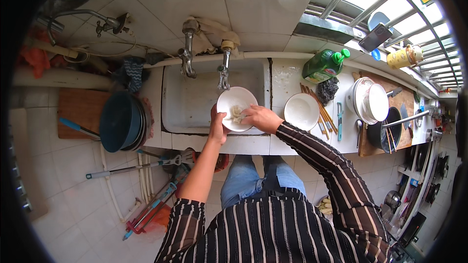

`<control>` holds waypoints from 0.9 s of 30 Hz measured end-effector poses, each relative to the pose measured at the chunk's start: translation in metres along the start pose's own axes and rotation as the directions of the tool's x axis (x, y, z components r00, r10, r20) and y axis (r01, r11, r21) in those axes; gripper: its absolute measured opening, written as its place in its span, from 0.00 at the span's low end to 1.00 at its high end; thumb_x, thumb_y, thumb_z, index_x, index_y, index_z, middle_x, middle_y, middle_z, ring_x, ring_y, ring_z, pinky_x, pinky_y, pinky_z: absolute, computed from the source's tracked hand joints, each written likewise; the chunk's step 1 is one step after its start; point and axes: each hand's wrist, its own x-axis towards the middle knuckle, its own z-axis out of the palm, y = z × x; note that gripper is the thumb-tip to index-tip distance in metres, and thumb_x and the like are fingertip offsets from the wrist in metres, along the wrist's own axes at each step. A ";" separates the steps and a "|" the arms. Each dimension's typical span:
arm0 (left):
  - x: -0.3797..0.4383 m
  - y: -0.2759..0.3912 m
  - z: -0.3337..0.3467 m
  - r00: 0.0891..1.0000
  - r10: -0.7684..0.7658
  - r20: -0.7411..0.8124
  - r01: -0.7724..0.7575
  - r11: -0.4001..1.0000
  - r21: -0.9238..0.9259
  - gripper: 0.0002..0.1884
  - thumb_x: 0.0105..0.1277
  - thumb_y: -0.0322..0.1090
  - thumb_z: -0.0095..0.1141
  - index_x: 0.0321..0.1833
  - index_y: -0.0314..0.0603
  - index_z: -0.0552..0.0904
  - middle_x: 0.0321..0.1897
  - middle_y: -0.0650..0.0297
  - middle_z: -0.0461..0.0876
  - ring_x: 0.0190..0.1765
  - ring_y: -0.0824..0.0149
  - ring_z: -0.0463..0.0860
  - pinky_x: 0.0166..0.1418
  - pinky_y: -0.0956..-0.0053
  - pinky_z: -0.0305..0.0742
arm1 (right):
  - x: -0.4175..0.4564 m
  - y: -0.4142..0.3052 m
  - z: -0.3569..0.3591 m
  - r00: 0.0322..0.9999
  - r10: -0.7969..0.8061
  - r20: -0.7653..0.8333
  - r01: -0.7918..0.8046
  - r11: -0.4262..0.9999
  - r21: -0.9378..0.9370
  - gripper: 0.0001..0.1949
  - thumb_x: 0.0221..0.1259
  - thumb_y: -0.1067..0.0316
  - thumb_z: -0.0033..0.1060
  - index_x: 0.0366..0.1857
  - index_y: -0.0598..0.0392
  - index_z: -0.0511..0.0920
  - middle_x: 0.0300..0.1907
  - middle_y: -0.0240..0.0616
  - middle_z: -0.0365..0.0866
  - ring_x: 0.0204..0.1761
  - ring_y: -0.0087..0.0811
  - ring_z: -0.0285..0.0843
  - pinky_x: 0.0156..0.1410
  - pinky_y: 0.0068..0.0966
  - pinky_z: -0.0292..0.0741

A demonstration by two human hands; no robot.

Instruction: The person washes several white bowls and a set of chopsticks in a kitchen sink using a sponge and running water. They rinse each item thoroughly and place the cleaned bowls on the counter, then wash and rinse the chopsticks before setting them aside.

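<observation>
Over the front edge of the white sink (182, 117), my left hand (218, 127) grips a white bowl (234, 96) by its left side, thumb on the rim. The bowl is tilted so its inside faces up at me. My right hand (264, 117) reaches into it with fingers pressed on a pale, crumpled scrubbing cloth (236, 112); the exact kind of cloth is unclear. Just behind the bowl's far rim hangs a metal tap (223, 71), and no running water is visible from it. A second white bowl (301, 111) stands on the counter near my right wrist.
Right of the sink are chopsticks (320, 107), a dark scouring pad (328, 90), a green detergent bottle (325, 66), a peeler (340, 120) and stacked bowls (376, 102). A black pot (376, 137) sits on a cutting board (407, 128). Blue basins (119, 122) stand at left.
</observation>
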 end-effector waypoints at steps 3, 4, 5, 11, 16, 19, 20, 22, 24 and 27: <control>0.004 -0.008 0.004 0.970 0.140 -0.201 -0.177 0.968 -0.178 0.32 0.58 0.38 0.49 0.68 0.54 0.59 0.59 0.59 0.69 0.58 0.58 0.74 0.54 0.60 0.78 | 0.019 -0.023 -0.007 0.989 0.149 0.002 -0.149 0.988 0.044 0.10 0.50 0.73 0.57 0.36 0.47 0.83 0.43 0.39 0.79 0.47 0.43 0.78 0.53 0.37 0.76; 0.002 -0.021 0.008 0.917 0.275 -0.290 -0.333 0.927 -0.174 0.33 0.58 0.37 0.48 0.70 0.53 0.57 0.60 0.58 0.69 0.59 0.58 0.73 0.57 0.62 0.76 | 0.029 -0.037 -0.004 0.982 0.188 -0.009 -0.184 0.971 0.155 0.10 0.51 0.73 0.57 0.37 0.49 0.83 0.43 0.41 0.79 0.47 0.44 0.78 0.53 0.37 0.76; 0.000 -0.032 0.011 0.859 0.392 -0.329 -0.452 0.882 -0.129 0.34 0.59 0.37 0.47 0.71 0.52 0.55 0.61 0.57 0.68 0.60 0.57 0.72 0.60 0.63 0.73 | 0.041 -0.048 -0.002 0.974 0.227 -0.015 -0.215 0.940 0.265 0.10 0.51 0.73 0.58 0.38 0.50 0.82 0.43 0.43 0.79 0.47 0.45 0.78 0.52 0.37 0.76; -0.011 -0.019 0.006 0.965 0.148 -0.217 -0.180 0.974 -0.139 0.35 0.58 0.40 0.49 0.71 0.54 0.56 0.63 0.58 0.65 0.62 0.57 0.70 0.60 0.57 0.73 | 0.036 -0.014 -0.017 0.925 0.210 0.317 -0.290 0.929 0.232 0.10 0.54 0.63 0.56 0.33 0.53 0.85 0.47 0.47 0.80 0.52 0.44 0.76 0.54 0.37 0.74; -0.010 -0.019 0.017 0.986 0.070 -0.151 -0.095 0.982 -0.166 0.34 0.57 0.42 0.51 0.69 0.61 0.59 0.63 0.61 0.65 0.62 0.57 0.70 0.52 0.51 0.78 | 0.053 -0.001 0.021 0.922 0.335 -0.195 -0.325 0.942 0.083 0.08 0.51 0.69 0.56 0.33 0.57 0.83 0.44 0.46 0.82 0.48 0.46 0.78 0.51 0.37 0.75; 0.001 -0.021 -0.015 0.994 0.012 -0.112 -0.039 0.970 -0.242 0.33 0.58 0.42 0.50 0.69 0.60 0.59 0.62 0.60 0.67 0.62 0.57 0.71 0.53 0.52 0.77 | 0.064 -0.027 0.019 0.970 0.240 0.041 -0.231 0.853 0.469 0.14 0.50 0.71 0.55 0.42 0.54 0.82 0.42 0.47 0.82 0.44 0.48 0.78 0.52 0.38 0.75; 0.006 -0.024 -0.031 0.992 0.051 -0.118 -0.078 0.967 -0.240 0.33 0.58 0.40 0.49 0.69 0.56 0.60 0.61 0.59 0.69 0.62 0.57 0.71 0.58 0.55 0.74 | 0.063 -0.039 0.008 0.975 0.190 0.119 -0.224 0.824 0.521 0.18 0.49 0.72 0.55 0.47 0.53 0.80 0.41 0.48 0.82 0.44 0.51 0.78 0.52 0.41 0.74; 0.003 -0.023 -0.031 0.993 0.074 -0.087 -0.092 0.971 -0.223 0.32 0.58 0.40 0.49 0.69 0.54 0.61 0.61 0.59 0.69 0.62 0.57 0.71 0.61 0.58 0.72 | 0.050 -0.032 0.005 0.954 0.214 0.209 -0.267 0.925 0.271 0.12 0.51 0.67 0.58 0.40 0.51 0.82 0.35 0.42 0.82 0.42 0.45 0.80 0.51 0.37 0.75; 0.000 -0.025 -0.026 0.995 0.069 -0.074 -0.086 0.960 -0.265 0.31 0.57 0.39 0.49 0.68 0.51 0.63 0.62 0.60 0.68 0.63 0.57 0.70 0.64 0.60 0.69 | 0.050 -0.026 0.004 0.932 0.313 0.184 -0.298 0.949 -0.101 0.10 0.51 0.64 0.59 0.37 0.49 0.84 0.34 0.38 0.82 0.41 0.40 0.81 0.50 0.35 0.76; -0.007 -0.029 -0.010 0.985 0.120 -0.123 -0.145 0.966 -0.214 0.32 0.57 0.39 0.50 0.68 0.52 0.62 0.62 0.60 0.68 0.63 0.57 0.69 0.64 0.60 0.69 | 0.066 -0.014 0.016 0.913 0.375 -0.160 -0.387 0.921 -0.053 0.10 0.51 0.65 0.59 0.37 0.51 0.84 0.34 0.40 0.81 0.39 0.43 0.80 0.48 0.37 0.76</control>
